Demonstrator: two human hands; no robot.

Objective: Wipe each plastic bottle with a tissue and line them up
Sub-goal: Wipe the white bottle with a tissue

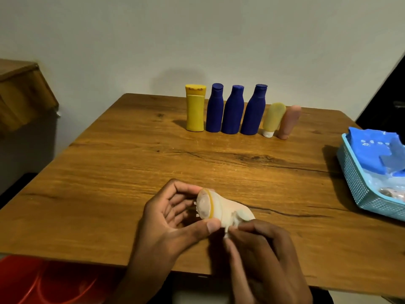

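The left hand [173, 218] gripped a small whitish bottle [210, 205] by its yellow-ringed end, held just above the near part of the wooden surface [131, 163], while the right hand [260, 249] pinched a white tissue [235, 218] against its other end. Six bottles stood in a row at the far edge: a yellow bottle [195, 108], three blue bottles [232, 109], a pale yellow tube [273, 119] and a pink tube [288, 121]. A blue basket [359, 185] sat at the right.
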